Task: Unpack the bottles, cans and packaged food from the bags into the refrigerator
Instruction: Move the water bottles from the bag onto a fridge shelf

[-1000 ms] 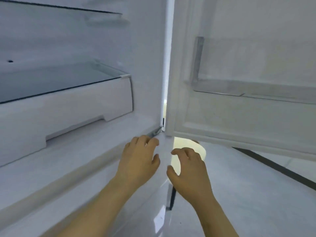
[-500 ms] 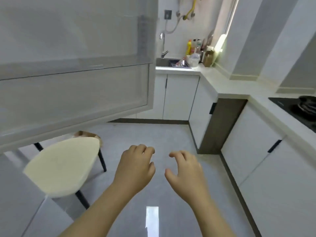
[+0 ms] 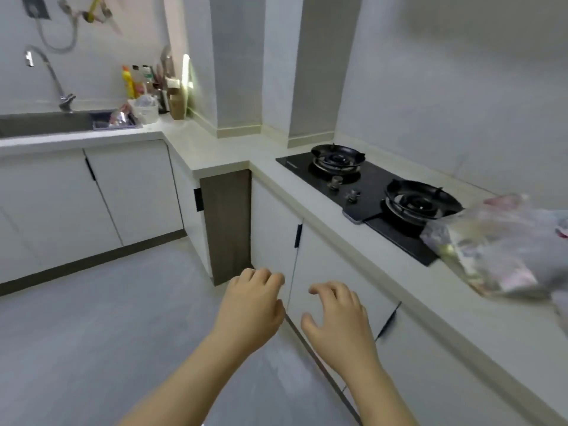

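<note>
A clear plastic bag with packaged goods inside lies on the white counter at the far right, just past the stove; it is blurred and its contents cannot be told apart. My left hand and my right hand hover side by side in front of the lower cabinets, palms down, fingers loosely curled and apart, holding nothing. Both hands are well to the left of and below the bag. The refrigerator is out of view.
A black two-burner gas stove sits in the counter left of the bag. A sink with a tap and several bottles occupy the far left corner. White cabinet doors line the counter's front; grey floor lies to the left.
The view has swung right, from the open refrigerator past its door and a chair to the stove counter and bag. Both hands stay empty and keep the same pose.
</note>
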`<state>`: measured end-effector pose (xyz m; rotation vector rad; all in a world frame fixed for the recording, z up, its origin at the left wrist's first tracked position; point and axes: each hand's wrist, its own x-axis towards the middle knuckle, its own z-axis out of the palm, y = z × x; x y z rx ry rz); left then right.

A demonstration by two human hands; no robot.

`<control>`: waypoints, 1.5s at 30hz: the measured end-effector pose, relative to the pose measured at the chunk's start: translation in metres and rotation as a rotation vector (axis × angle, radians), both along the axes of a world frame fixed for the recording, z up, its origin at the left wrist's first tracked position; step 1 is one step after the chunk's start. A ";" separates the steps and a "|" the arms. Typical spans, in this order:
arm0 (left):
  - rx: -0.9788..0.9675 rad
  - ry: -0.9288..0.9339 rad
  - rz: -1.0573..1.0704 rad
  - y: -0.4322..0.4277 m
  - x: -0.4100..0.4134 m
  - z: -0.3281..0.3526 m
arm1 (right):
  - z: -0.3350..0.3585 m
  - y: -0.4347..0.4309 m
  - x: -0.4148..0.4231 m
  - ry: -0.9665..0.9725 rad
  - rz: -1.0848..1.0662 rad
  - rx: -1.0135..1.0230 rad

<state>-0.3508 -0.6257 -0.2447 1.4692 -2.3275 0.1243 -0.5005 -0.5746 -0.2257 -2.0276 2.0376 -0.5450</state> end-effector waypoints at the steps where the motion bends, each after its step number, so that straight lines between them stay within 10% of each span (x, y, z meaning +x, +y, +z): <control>1: -0.017 -0.006 -0.044 -0.008 -0.019 0.000 | -0.001 -0.002 -0.018 -0.001 -0.039 0.005; 31: -0.107 0.051 -1.093 -0.155 -0.460 0.018 | 0.009 -0.052 -0.328 0.010 -1.207 -0.216; 45: -0.033 0.039 -1.145 -0.123 -0.588 0.054 | 0.050 -0.021 -0.452 0.049 -1.203 -0.374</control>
